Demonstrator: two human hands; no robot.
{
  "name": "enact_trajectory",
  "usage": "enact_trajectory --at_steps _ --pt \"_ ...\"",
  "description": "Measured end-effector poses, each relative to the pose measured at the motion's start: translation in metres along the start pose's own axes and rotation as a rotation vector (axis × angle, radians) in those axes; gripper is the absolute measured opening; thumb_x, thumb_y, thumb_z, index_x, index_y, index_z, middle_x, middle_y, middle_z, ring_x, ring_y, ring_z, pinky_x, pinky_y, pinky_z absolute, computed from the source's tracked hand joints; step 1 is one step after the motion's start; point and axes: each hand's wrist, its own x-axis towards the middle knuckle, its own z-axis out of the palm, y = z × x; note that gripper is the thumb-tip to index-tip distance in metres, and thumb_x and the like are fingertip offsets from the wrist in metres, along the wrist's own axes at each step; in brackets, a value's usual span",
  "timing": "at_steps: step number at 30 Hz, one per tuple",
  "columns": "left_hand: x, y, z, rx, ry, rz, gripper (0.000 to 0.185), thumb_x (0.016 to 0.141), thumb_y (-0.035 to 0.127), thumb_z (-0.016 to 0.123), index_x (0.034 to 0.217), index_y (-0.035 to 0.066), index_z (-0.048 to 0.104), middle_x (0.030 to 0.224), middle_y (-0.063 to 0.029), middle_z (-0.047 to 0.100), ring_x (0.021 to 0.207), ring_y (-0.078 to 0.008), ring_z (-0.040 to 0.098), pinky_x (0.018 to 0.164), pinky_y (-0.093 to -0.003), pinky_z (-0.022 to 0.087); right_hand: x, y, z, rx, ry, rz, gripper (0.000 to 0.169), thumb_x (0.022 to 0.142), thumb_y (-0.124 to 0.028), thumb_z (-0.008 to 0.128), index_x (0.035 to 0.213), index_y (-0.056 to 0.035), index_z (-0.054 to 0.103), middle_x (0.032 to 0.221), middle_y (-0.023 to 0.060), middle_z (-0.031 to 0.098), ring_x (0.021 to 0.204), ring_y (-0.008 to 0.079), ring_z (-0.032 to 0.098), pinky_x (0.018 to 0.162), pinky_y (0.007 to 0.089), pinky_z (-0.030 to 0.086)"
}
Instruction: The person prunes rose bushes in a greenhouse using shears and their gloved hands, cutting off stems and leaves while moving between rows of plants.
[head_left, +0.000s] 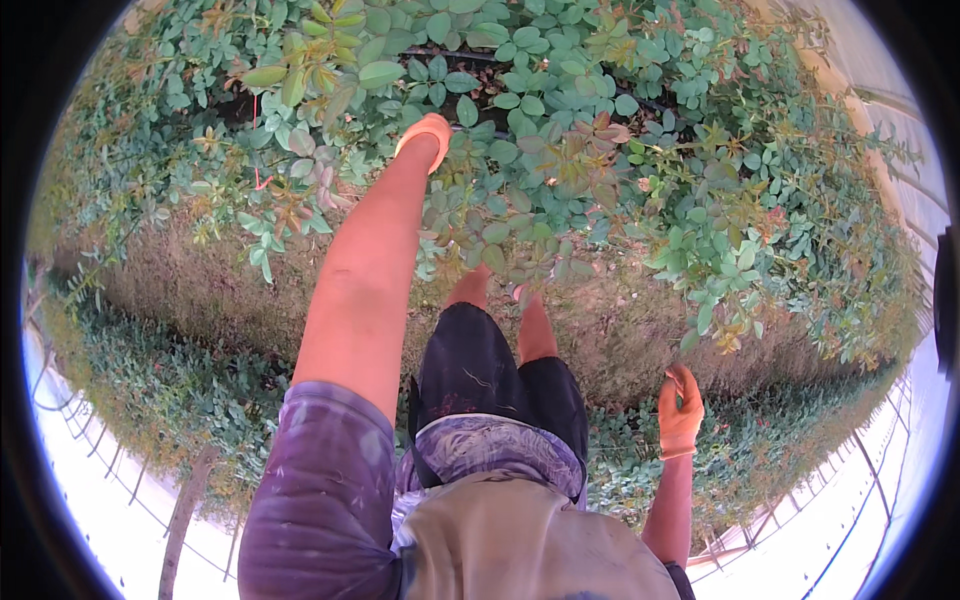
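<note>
My left hand (427, 141), in an orange work glove, reaches forward into a row of rose bushes (517, 90). Leaves hide its fingers, so what it touches there cannot be made out. Beside my body on the right, my right hand (680, 414) hangs low in a matching glove, over the edge of the dirt path. Its fingers are curled inward, and whether anything small sits between them is unclear. Reddish young shoots (581, 161) stand out among the green leaves right of my left hand.
A black irrigation hose (457, 55) runs through the bed under the leaves. Red string (256, 142) hangs at the left. I stand on a dirt path (607, 322), with another planted row (187, 390) behind me. Plastic greenhouse sheeting (889, 67) rises at the right, and a wooden post (184, 517) stands behind left.
</note>
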Motion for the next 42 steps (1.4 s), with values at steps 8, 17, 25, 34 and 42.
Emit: enact_trajectory --at_steps 8,17,25,34,42 --pt "-0.263 0.028 0.069 -0.822 0.99 0.058 0.028 0.095 0.017 0.056 0.12 0.016 0.068 0.115 -0.0131 0.07 0.103 -0.0327 0.067 0.089 -0.038 0.053 0.028 -0.035 0.001 -0.161 -0.141 -0.351 0.031 0.088 -0.014 0.065 0.118 -0.0051 0.066 0.112 0.0156 0.07 0.107 0.0334 0.066 0.095 0.0412 0.05" --pt "-0.293 0.043 0.37 -0.746 0.094 -0.311 0.075 0.084 0.035 0.073 0.149 0.012 0.043 0.139 -0.0155 0.058 0.126 -0.0314 0.058 0.102 -0.0415 0.049 0.035 -0.049 -0.012 -0.199 -0.237 -0.825 0.033 0.086 -0.021 0.066 0.116 -0.0076 0.065 0.108 0.0156 0.069 0.104 0.0376 0.063 0.093 0.0444 0.05" --pt "-0.318 0.081 0.565 -1.593 0.022 -0.789 0.018 0.092 0.021 0.053 0.08 0.01 0.058 0.07 -0.0032 0.056 0.052 -0.0175 0.049 0.042 -0.0319 0.035 0.036 -0.013 -0.006 -0.092 -0.243 -0.716 0.037 0.086 -0.022 0.066 0.119 -0.0045 0.065 0.114 0.0193 0.068 0.109 0.0391 0.062 0.095 0.0446 0.049" --pt "-0.236 -0.137 0.481 -1.569 0.742 -0.399 0.028 0.092 0.022 0.061 0.111 0.002 0.066 0.095 -0.0084 0.071 0.087 -0.0178 0.066 0.078 -0.0325 0.05 -0.036 -0.177 0.111 0.193 -0.6 -0.748 0.038 0.09 -0.027 0.062 0.119 -0.003 0.064 0.116 0.0197 0.068 0.105 0.036 0.066 0.093 0.0416 0.051" --pt "-0.238 -0.193 0.26 -1.516 0.935 0.194 0.035 0.098 0.017 0.058 0.13 0.001 0.06 0.119 -0.0069 0.068 0.108 -0.0137 0.062 0.096 -0.0284 0.047 0.084 -0.345 0.366 0.013 -0.372 -0.474 0.04 0.093 -0.026 0.06 0.128 -0.0071 0.06 0.119 0.0154 0.069 0.109 0.0322 0.065 0.095 0.0394 0.05"
